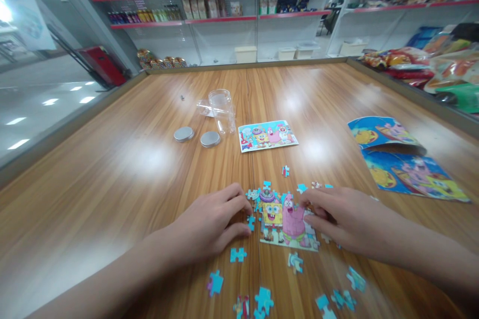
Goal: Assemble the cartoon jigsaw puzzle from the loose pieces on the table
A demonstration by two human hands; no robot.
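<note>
A partly joined jigsaw puzzle (294, 219) lies on the table, showing a yellow square character and a pink starfish. My left hand (220, 217) rests at its left edge, fingers bent, with thumb and index finger apart. A loose blue puzzle piece (251, 223) lies by that thumb. At the right edge, my right hand (333, 214) has its fingers curled in and touching the puzzle; whatever they hold is hidden. Loose pieces lie around, among them a blue one (238, 255) and a pale one (295, 262) below the puzzle.
Beyond the puzzle lies a picture card (268, 136). Two round lids (210, 139) and clear plastic jars (223, 109) are to its left. Blue printed sheets (407, 164) lie at the right. Bagged goods (445, 67) stand past the raised table edge (247, 66).
</note>
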